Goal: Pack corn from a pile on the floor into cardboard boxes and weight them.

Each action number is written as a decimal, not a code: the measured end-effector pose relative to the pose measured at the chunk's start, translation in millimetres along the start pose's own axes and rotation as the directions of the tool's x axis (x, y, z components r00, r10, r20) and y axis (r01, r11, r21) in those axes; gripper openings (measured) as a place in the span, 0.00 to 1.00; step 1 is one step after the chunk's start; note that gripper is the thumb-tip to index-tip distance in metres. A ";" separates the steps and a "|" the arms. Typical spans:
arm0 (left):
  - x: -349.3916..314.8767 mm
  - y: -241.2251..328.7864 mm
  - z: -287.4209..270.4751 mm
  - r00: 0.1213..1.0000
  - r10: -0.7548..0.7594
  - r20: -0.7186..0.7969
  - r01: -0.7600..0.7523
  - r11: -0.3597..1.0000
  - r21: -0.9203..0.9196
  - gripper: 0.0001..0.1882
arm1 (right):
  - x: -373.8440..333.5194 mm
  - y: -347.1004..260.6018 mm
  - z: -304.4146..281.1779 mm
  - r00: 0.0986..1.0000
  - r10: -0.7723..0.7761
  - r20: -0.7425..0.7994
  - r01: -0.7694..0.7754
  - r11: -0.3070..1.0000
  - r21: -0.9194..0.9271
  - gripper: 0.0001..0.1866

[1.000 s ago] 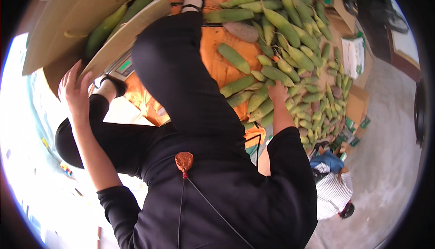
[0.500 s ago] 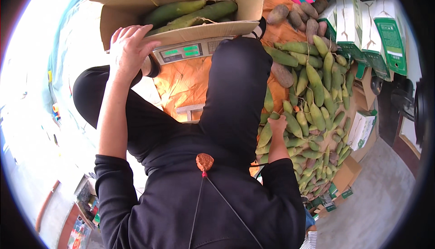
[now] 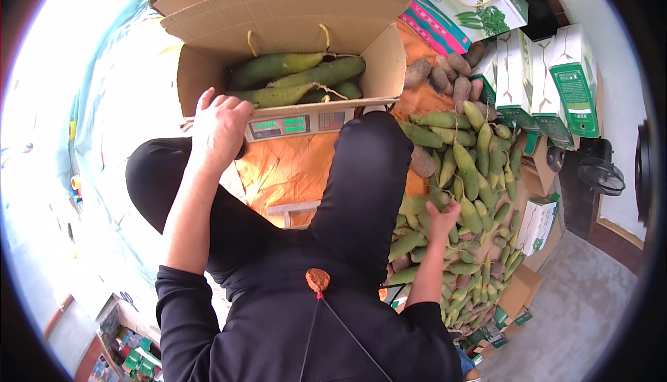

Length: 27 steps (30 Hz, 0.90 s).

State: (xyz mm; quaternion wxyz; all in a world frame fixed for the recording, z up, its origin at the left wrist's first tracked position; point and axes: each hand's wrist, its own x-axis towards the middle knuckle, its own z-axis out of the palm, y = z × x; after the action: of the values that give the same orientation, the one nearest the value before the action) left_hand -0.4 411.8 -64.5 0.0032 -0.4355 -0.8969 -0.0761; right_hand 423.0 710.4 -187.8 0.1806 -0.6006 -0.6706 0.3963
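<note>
Left hand (image 3: 222,128) rests loosely on the cardboard box (image 3: 382,66), green radish (image 3: 415,204) within right hand's (image 3: 443,219) grip.

Cardboard box (image 3: 278,17): matt brown card, and those raw edges looked rough!
Handles (image 3: 324,37): twisted yellow cord, coarse against the card.
Green radishes (image 3: 319,73): smooth skins, and they caught a soft sheen!
Brown roots (image 3: 422,162): over to these, rough and dull.
Scale (image 3: 278,127): smooth front panel, plastic by its look.
Orange sheet (image 3: 295,163): well creased; cloth or plastic, impossible to call.
Trousers (image 3: 365,163): black cloth, faintly shiny.
Pendant (image 3: 317,280): knobbly, rough-surfaced.
Floor (image 3: 556,305): smooth grey, mostly matt.
</note>
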 end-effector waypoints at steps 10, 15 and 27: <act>-1.1 -2.2 -0.4 1.000 -0.014 0.019 0.015 0.999 -0.046 0.04 | 15.4 -277.8 -22.6 0.869 -0.450 -0.205 0.483 0.684 0.547 0.32; 1.7 -2.7 1.8 0.999 -0.033 0.018 0.034 0.999 -0.034 0.04 | 14.2 -345.7 35.0 0.838 -0.527 0.138 0.293 0.648 0.703 0.27; -1.3 -1.3 -0.3 0.999 -0.045 0.003 0.045 0.995 -0.086 0.04 | 20.3 -344.7 220.7 0.688 -0.287 0.667 0.090 0.945 0.313 0.30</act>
State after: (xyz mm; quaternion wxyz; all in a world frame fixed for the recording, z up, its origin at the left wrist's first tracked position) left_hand -0.6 410.0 -64.4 -0.0180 -0.4149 -0.9024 -0.1147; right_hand 31.9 672.5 -71.6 0.0271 -0.3025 -0.6899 0.6571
